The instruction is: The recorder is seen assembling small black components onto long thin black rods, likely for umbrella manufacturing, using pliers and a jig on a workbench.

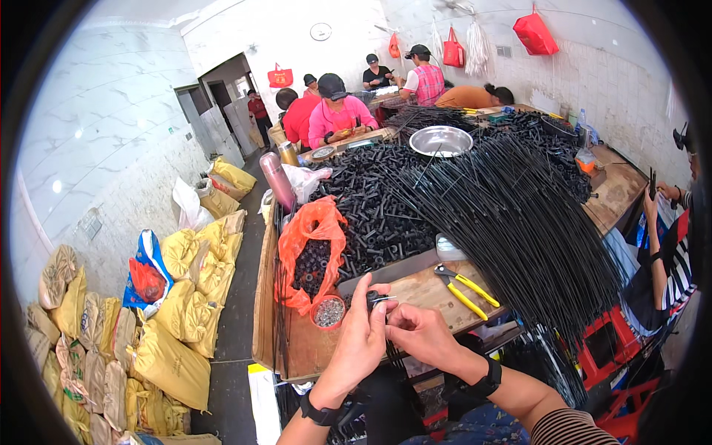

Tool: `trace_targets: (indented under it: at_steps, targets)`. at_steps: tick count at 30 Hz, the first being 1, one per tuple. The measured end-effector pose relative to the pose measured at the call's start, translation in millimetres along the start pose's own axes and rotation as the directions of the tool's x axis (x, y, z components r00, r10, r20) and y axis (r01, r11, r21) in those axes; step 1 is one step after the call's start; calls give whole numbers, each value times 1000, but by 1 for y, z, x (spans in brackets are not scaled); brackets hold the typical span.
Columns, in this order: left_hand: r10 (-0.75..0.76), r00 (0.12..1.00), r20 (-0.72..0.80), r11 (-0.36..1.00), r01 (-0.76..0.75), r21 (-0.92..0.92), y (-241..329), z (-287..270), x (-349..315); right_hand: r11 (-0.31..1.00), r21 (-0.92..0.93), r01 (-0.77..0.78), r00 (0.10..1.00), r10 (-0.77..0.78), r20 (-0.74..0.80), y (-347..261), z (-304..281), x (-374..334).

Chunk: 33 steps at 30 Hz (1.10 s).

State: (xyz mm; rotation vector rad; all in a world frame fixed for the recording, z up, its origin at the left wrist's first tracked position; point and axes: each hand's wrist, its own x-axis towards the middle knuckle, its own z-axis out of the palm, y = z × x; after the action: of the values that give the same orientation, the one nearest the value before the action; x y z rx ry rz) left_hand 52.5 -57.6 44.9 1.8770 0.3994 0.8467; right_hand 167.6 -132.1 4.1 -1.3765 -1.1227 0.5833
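My left hand (359, 337) is closed around a small black plastic part (372, 297), held up between thumb and fingers. A thin, pale metallic sliver sticks out beside that part. Close by on the right, my right hand (424, 337) pinches with thumb and fingertips; what they hold is too small or hidden to make out. Just left of my hands stands a small pink-red cup (328, 311) of tiny metallic pieces. An orange-red plastic bag (331, 215) holding black parts lies behind it. Yellow-handled pliers (467, 291) rest on the wooden board to the right.
A heap of black plastic parts (363, 196) covers the table's middle, with long black rods (512, 222) piled at right. A metal bowl (440, 139) sits on the heap. A pink thermos (277, 180) stands at the left edge. Yellow sacks (172, 363) line the left floor. Several people work around.
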Motion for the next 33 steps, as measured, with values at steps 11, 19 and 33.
trace_targets:
  at_steps: [11,19,33]
  targets:
    - [-36,966,-255,993,5,-120,-4,-2,10,981,-181,-73,979,105,173,-6,-5,-11]
    - [-55,990,-132,864,-20,-502,35,6,52,864,351,-361,875,183,449,22,6,-38]
    - [-63,998,2,682,44,-730,39,13,68,935,268,-232,903,104,417,29,-18,-35]
